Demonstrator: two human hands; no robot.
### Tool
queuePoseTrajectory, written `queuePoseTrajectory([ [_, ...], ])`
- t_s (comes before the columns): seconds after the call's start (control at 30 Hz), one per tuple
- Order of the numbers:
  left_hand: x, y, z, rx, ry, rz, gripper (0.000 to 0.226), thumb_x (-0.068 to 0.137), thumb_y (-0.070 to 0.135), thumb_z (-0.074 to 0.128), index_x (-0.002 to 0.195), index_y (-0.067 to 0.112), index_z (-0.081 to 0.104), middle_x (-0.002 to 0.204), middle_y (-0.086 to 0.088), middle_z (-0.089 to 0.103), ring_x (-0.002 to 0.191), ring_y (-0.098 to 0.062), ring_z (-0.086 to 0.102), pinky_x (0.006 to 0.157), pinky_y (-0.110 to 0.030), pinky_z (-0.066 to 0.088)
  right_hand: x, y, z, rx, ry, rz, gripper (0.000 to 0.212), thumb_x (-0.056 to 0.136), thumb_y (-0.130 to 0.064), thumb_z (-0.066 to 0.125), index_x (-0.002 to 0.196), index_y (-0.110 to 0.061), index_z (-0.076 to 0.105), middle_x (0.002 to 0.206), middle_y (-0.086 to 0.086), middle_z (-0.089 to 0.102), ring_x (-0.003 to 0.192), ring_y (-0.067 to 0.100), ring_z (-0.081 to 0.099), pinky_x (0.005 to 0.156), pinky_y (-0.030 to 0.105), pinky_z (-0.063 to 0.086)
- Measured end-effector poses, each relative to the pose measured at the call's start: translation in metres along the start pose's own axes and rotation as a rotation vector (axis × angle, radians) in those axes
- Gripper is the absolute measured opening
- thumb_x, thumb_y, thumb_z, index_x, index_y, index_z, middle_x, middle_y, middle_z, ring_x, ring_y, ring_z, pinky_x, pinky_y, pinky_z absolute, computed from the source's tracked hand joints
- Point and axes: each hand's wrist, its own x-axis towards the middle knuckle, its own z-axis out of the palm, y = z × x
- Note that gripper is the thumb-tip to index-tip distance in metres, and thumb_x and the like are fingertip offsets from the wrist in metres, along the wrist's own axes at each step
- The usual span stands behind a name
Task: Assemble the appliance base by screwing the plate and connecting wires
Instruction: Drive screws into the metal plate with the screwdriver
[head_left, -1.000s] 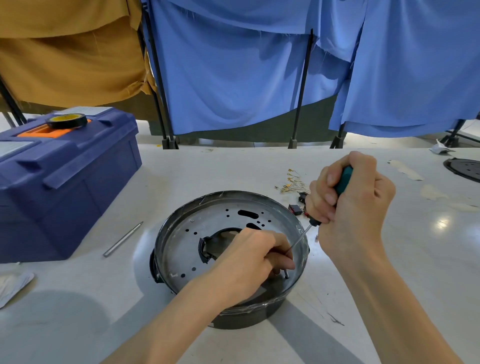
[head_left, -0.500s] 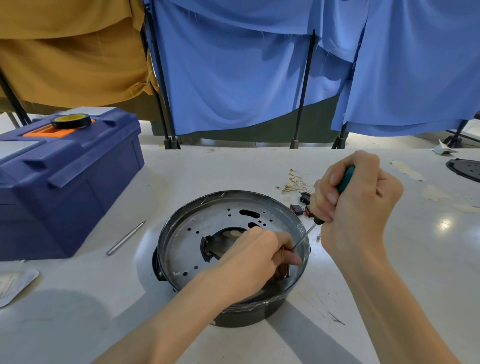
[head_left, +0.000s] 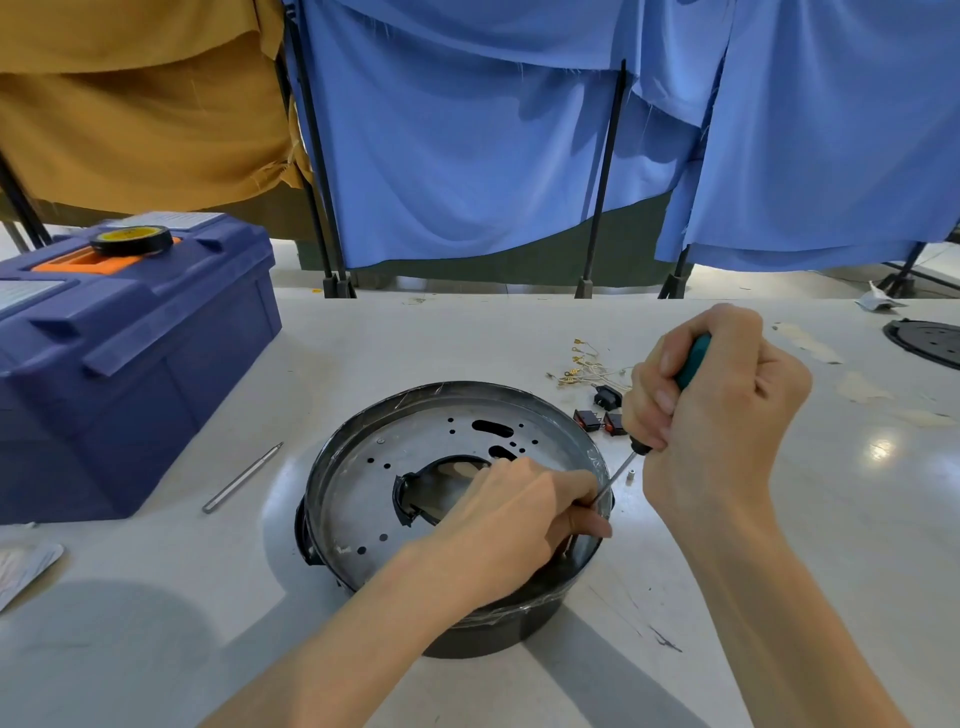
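Hardly any change vs 1 s ago, head view: right hand (head_left: 727, 415) fist-wrapped on screwdriver (head_left: 693, 361), left hand (head_left: 514, 519) pinching its shaft at near-right edge of plate (head_left: 363, 483), seated in base (head_left: 498, 629). Driving prob still under way; wires (head_left: 582, 369) lie untouched behind.

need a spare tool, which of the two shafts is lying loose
The all-metal rod on the table left of the base; the green-handled screwdriver is in the right hand.

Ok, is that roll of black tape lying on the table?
No, the tape roll sits on top of the blue toolbox at the left, not on the table.
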Motion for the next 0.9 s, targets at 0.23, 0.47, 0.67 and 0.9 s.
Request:
queuePoseTrajectory([
  [0.23,-0.002,-0.002,0.004,-0.082,-0.014,-0.023,0.021,0.091,0.044,0.061,0.081,0.026,0.062,0.054,0.011,0.050,0.063,-0.012,0.044,0.058,-0.023,0.037,0.000,0.004,-0.004,-0.009,0.003,0.037,0.034,0.077,-0.013,0.039,0.043,-0.014,0.037,0.040,0.003,0.024,0.036,0.016,0.014,0.044,0.016,0.021],
  [0.47,-0.007,-0.007,-0.001,-0.241,-0.030,-0.127,0.013,0.090,0.028,0.066,0.078,0.024,0.064,0.074,0.002,0.065,0.066,-0.010,0.057,0.069,-0.037,0.051,-0.010,0.016,0.005,-0.005,-0.102,0.032,0.035,0.082,-0.011,0.038,0.047,-0.009,0.036,0.039,0.001,0.027,0.036,0.016,0.016,0.042,0.016,0.021],
  [0.67,-0.007,-0.004,-0.006,-0.335,-0.055,-0.167,0.008,0.084,0.015,0.074,0.077,0.010,0.071,0.083,0.003,0.059,0.075,-0.017,0.060,0.073,-0.040,0.052,-0.010,0.016,0.008,0.016,-0.259,0.090,0.041,0.086,-0.015,0.040,0.045,-0.012,0.044,0.039,0.001,0.030,0.034,0.015,0.018,0.041,0.016,0.021],
  [0.9,-0.006,-0.006,-0.007,-0.488,-0.102,-0.296,0.015,0.083,-0.007,0.068,0.079,0.007,0.072,0.080,-0.009,0.069,0.057,-0.018,0.065,0.060,-0.035,0.061,-0.009,0.018,0.006,0.002,-0.263,0.098,0.043,0.088,-0.017,0.039,0.045,-0.015,0.045,0.038,0.001,0.030,0.033,0.014,0.018,0.041,0.016,0.021],
])
